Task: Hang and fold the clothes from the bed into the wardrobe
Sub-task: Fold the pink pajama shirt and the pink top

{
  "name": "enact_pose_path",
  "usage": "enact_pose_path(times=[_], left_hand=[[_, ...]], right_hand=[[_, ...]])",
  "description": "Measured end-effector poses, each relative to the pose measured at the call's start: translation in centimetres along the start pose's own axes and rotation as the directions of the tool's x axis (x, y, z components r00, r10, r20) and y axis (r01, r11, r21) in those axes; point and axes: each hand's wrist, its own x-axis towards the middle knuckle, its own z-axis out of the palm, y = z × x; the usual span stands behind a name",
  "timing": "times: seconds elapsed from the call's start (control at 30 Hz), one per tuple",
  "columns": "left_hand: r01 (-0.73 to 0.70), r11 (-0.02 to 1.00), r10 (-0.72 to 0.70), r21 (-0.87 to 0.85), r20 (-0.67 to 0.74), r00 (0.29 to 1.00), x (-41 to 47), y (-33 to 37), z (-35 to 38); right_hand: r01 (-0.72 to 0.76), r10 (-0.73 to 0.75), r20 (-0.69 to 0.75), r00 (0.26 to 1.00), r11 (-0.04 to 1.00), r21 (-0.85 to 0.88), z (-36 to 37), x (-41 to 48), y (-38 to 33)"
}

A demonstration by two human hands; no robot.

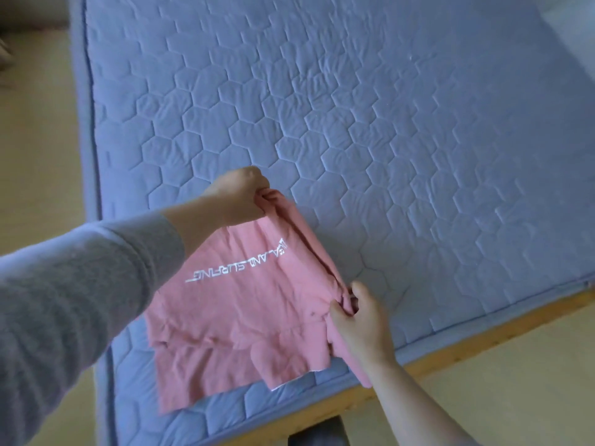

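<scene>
A pink T-shirt [244, 304] with white lettering hangs folded over the near corner of the bed [370, 123]. My left hand [241, 194] grips its upper folded edge at the far end. My right hand [357, 320] pinches the same edge at the near end. The shirt is stretched between the two hands and its lower layers droop toward the mattress. The wardrobe is not in view.
The bed has a blue quilted cover with a hexagon pattern and a wooden frame [483, 342] along its near side. Pale flooring [35, 156] lies to the left and at the lower right. A dark object [318, 432] sits at the bottom edge.
</scene>
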Motion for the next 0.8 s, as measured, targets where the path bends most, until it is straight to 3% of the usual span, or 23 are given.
enact_pose_path(times=[0.13,0.33,0.5,0.57,0.67,0.7,0.73,0.77,0.8], left_hand=[[0.092,0.985,-0.089,-0.149,0.030,0.996,-3.4,-2.6,-1.6],[0.342,0.860,-0.322,-0.378,0.119,0.939,-7.2,-7.5,-0.8],[0.489,0.807,-0.500,-0.331,0.058,0.864,-8.9,-12.5,1.5],[0.558,0.653,-0.588,-0.512,0.121,0.800,-9.3,-14.1,2.4],[0.576,0.155,-0.608,-0.803,0.382,0.696,-9.7,-16.2,3.4],[0.580,0.066,-0.585,-0.812,0.440,0.682,-10.0,-16.8,3.6],[0.593,0.055,-0.571,-0.803,0.462,0.678,-10.3,-17.5,4.0],[0.609,0.107,-0.573,-0.786,0.452,0.684,-10.5,-18.3,4.5],[0.628,0.227,-0.590,-0.744,0.408,0.697,-10.7,-19.2,5.1]], right_hand=[[0.078,-0.074,0.102,0.992,0.996,-0.036,2.8,-3.1,-3.9],[0.216,-0.176,0.282,0.943,0.969,-0.117,9.9,-5.8,-7.9],[0.245,-0.179,0.386,0.905,0.961,-0.130,16.1,-6.4,-8.9],[0.267,-0.196,0.392,0.899,0.954,-0.134,18.4,-6.6,-9.1],[0.328,-0.246,0.380,0.892,0.930,-0.167,21.5,-6.8,-9.3],[0.330,-0.251,0.380,0.890,0.930,-0.160,22.3,-6.8,-9.4],[0.328,-0.251,0.389,0.886,0.933,-0.145,23.1,-6.9,-9.6],[0.326,-0.250,0.401,0.881,0.936,-0.133,23.8,-6.9,-9.7],[0.326,-0.247,0.411,0.877,0.936,-0.131,24.4,-6.9,-9.8]])
